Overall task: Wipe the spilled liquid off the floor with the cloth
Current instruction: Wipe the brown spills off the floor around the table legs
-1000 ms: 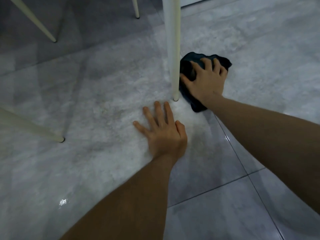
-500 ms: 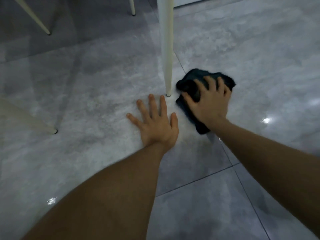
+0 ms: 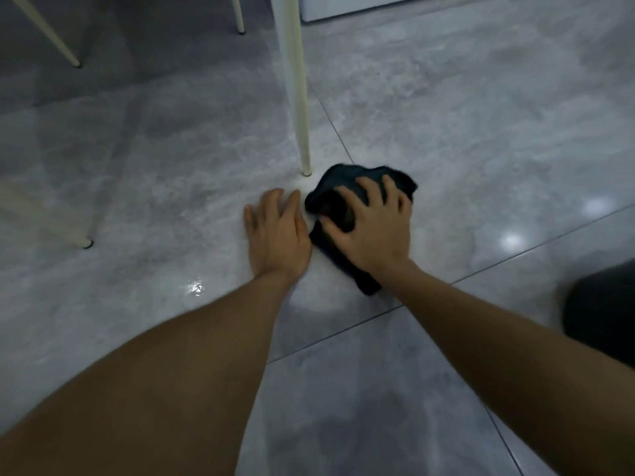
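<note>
A dark crumpled cloth (image 3: 338,185) lies on the grey tiled floor (image 3: 171,173) just right of a white chair leg. My right hand (image 3: 372,228) presses down on the cloth with fingers spread and curled into it. My left hand (image 3: 276,235) rests flat on the floor right beside the cloth, palm down, holding nothing. A small glistening wet spot (image 3: 196,288) shows on the tile left of my left forearm. Part of the cloth is hidden under my right hand and wrist.
The white chair leg (image 3: 299,97) stands just beyond both hands. More pale chair legs (image 3: 44,32) and another chair leg (image 3: 44,225) stand at the left. A dark object (image 3: 604,310) sits at the right edge. A white cabinet base (image 3: 357,5) is at the top.
My right hand has dragged the cloth nearer and leftward, from beside the chair leg to up against my left hand. My left hand's fingers have drawn together.
</note>
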The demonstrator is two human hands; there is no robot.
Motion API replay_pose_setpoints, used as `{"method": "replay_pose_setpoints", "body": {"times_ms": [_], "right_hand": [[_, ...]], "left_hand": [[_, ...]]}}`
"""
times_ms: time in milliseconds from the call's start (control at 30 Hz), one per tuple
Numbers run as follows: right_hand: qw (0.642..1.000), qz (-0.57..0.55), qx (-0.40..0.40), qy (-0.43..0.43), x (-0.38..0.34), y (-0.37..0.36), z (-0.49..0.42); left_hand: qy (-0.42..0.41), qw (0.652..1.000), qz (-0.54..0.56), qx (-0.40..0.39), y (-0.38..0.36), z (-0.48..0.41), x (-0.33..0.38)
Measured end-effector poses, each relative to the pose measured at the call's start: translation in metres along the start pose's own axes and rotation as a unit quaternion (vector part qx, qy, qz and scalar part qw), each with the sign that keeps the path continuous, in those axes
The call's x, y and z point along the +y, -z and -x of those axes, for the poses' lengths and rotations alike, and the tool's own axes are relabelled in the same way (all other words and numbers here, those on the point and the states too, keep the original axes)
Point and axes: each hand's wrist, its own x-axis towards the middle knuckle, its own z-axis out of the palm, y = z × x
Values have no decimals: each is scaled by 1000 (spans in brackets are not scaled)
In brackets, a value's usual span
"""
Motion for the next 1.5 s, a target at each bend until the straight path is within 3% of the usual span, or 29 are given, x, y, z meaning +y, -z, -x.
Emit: {"method": "replay_pose_setpoints", "body": {"times_ms": [133,300,400,600,733,833,967,1067,1167,1300,1367,1500], "right_hand": [[999,-5,18,50,31,16,66],[997,25,2,-78,54,20,29],[996,27,-1,-90,19,7,6],[995,-14,6,103,-17,2,64],[997,6,-7,76,-23,-1,46],[999,-3,-8,36,-67,-13,15],[989,-43,-36,136,-148,-26,29],[971,-87,-25,222,-154,-28,61],[965,-74,-31,249,-152,-32,49],[985,-40,-67,153,-207,-49,1],[984,-36,-96,149,-244,-61,-5],[961,-47,-88,258,-272,-56,38]], "left_hand": [[31,995,-87,-34,4,19,-6],[30,984,-156,-85,6,42,-23],[26,986,-142,-87,4,42,-20],[37,997,-59,-30,15,43,-35],[104,989,-96,-35,29,56,-73],[160,976,-140,-49,37,67,-107],[119,989,-88,-17,55,75,-136],[78,996,-49,-3,72,91,-161],[163,981,-100,-12,85,111,-188],[274,953,-123,-32,95,129,-216],[281,954,-95,-28,96,134,-226],[261,959,-109,-32,96,136,-232]]}}
